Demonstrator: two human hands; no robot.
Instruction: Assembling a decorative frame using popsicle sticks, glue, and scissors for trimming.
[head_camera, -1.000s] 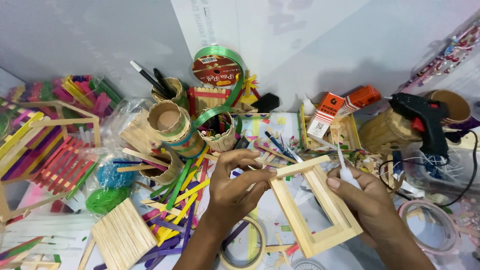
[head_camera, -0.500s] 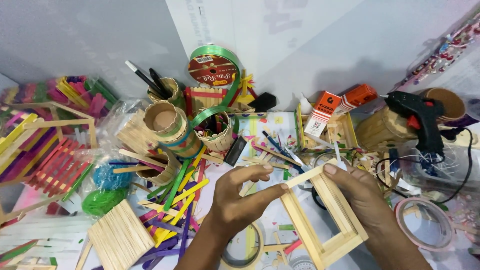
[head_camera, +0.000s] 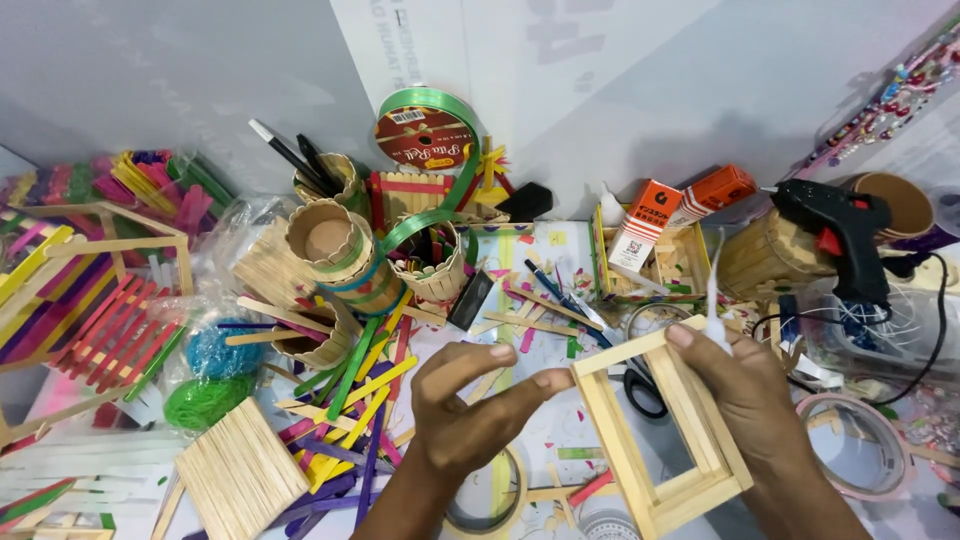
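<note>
Single head cam, looks steeply down, close over hands and craft table.
</note>
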